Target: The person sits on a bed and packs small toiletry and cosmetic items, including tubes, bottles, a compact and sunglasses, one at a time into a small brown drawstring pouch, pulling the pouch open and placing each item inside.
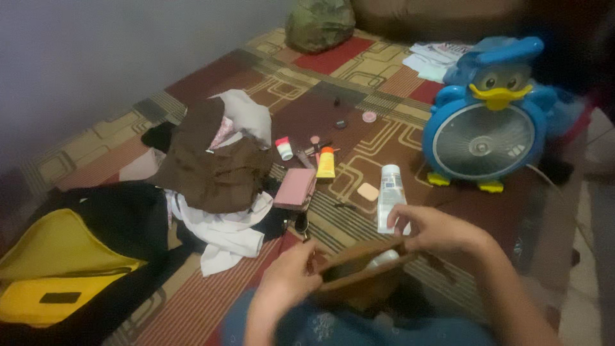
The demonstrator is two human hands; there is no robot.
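Brown pouch [359, 272] sits over the person's lap at the carpet's [218, 295] near edge, both hands gripping its open rim: left hand [288, 275] one side, right hand [435, 229] the other. White tube [389, 195] lies just beyond.

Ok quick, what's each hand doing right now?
Left hand: closed on the brown pouch rim.
Right hand: closed, gripping the pouch's far rim.

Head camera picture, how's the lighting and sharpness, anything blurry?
Head view: dim indoor light, soft and grainy throughout; both hands, left hand and right hand, smear at the brown pouch; the blue duck-shaped fan reads clearest; corners fall dark.
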